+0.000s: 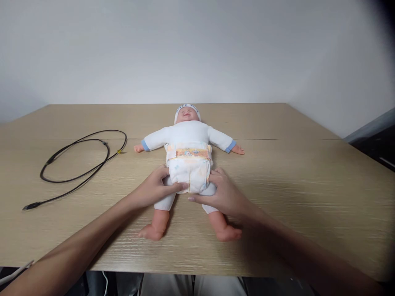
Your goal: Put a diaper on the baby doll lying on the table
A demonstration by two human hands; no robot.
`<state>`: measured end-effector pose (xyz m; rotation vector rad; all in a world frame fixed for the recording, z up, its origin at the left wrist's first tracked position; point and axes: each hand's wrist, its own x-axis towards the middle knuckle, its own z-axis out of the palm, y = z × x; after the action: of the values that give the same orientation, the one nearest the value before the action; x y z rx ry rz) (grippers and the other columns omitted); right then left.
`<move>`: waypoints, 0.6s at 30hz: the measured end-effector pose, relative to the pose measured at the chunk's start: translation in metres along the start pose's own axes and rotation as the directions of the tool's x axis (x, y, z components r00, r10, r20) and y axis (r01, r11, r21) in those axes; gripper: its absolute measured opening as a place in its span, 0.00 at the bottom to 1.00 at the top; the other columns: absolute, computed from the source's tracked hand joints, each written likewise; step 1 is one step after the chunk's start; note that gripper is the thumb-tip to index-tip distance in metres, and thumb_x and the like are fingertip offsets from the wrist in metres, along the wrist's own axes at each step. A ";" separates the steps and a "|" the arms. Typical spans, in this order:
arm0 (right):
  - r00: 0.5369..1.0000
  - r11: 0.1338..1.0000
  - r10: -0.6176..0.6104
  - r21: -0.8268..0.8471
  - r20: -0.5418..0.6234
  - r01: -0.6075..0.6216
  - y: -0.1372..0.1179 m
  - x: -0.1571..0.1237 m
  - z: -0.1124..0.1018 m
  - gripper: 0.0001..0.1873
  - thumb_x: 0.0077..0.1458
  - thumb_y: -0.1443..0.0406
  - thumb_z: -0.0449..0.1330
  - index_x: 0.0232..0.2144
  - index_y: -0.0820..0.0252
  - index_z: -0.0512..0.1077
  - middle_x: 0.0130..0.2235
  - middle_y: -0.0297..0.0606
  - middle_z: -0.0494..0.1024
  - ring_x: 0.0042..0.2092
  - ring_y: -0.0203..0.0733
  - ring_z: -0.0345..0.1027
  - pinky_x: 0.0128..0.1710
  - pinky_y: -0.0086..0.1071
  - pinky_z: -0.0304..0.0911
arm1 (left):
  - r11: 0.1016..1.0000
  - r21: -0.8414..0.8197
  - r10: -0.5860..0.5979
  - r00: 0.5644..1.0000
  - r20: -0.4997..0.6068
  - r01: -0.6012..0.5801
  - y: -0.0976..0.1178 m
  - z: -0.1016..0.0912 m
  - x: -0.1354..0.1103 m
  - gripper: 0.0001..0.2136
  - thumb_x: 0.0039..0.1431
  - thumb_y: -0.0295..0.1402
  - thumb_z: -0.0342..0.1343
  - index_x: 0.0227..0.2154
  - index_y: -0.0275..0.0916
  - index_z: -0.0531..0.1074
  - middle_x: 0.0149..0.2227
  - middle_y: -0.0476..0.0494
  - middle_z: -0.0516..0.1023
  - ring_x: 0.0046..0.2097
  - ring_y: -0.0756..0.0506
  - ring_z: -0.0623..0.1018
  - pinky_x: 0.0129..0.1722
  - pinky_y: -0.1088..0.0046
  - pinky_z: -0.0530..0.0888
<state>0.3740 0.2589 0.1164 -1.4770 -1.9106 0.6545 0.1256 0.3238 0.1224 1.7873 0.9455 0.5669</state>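
A baby doll (189, 132) in a white suit with blue cuffs and a printed cap lies on its back, arms spread and feet toward me. Round its hips is a white diaper (188, 168) with an orange printed waistband, fastened over the suit. My left hand (157, 186) grips the diaper's left leg edge, thumb lying across the lower front and fingers curled at the side. At the opposite leg opening, my right hand (224, 191) has its fingers on the diaper's edge, while its thumb reaches across below the crotch. Some fingertips of both hands are hidden.
A looped black cable (108, 154) with a yellow tag lies to the left on the wooden table (293, 185). Behind the table stands a pale wall. A dark object (373, 142) is at the right edge, and a white cord (15, 273) shows at lower left.
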 end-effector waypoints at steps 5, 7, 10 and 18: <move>1.000 1.000 -0.004 -0.010 -0.003 0.004 -0.002 0.000 -0.001 0.13 0.56 0.58 0.80 0.41 0.54 0.87 0.45 0.40 0.84 0.53 0.55 0.70 0.55 0.46 0.66 | 0.992 0.128 0.022 1.000 -0.010 -0.021 -0.001 -0.001 0.001 0.20 0.64 0.52 0.68 0.45 0.39 0.83 0.51 0.39 0.84 0.52 0.36 0.80 0.55 0.56 0.76; 1.000 1.000 0.000 -0.017 -0.001 0.000 0.000 0.001 0.000 0.12 0.57 0.58 0.79 0.41 0.54 0.87 0.45 0.41 0.84 0.53 0.56 0.70 0.55 0.47 0.65 | 0.981 0.194 0.025 0.999 -0.028 -0.019 -0.001 -0.001 0.001 0.20 0.63 0.52 0.67 0.45 0.40 0.83 0.51 0.38 0.83 0.53 0.34 0.79 0.57 0.53 0.76; 1.000 1.000 0.020 -0.002 0.008 -0.020 0.004 0.002 0.001 0.11 0.57 0.58 0.79 0.41 0.54 0.88 0.45 0.41 0.84 0.54 0.56 0.70 0.56 0.47 0.65 | 0.971 0.237 0.037 0.999 -0.002 -0.036 -0.002 -0.001 0.002 0.21 0.57 0.50 0.73 0.48 0.43 0.83 0.52 0.38 0.82 0.56 0.32 0.78 0.58 0.51 0.75; 1.000 1.000 -0.025 0.019 0.005 0.025 0.007 0.006 0.000 0.10 0.55 0.58 0.79 0.39 0.53 0.88 0.44 0.40 0.83 0.52 0.55 0.70 0.57 0.47 0.65 | 0.921 0.382 -0.056 0.997 -0.056 0.073 0.000 0.003 0.009 0.20 0.42 0.33 0.72 0.41 0.40 0.80 0.45 0.38 0.82 0.51 0.27 0.77 0.52 0.47 0.74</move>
<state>0.3780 0.2662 0.1126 -1.4386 -1.9195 0.6638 0.1327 0.3298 0.1206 2.0870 1.2052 0.3975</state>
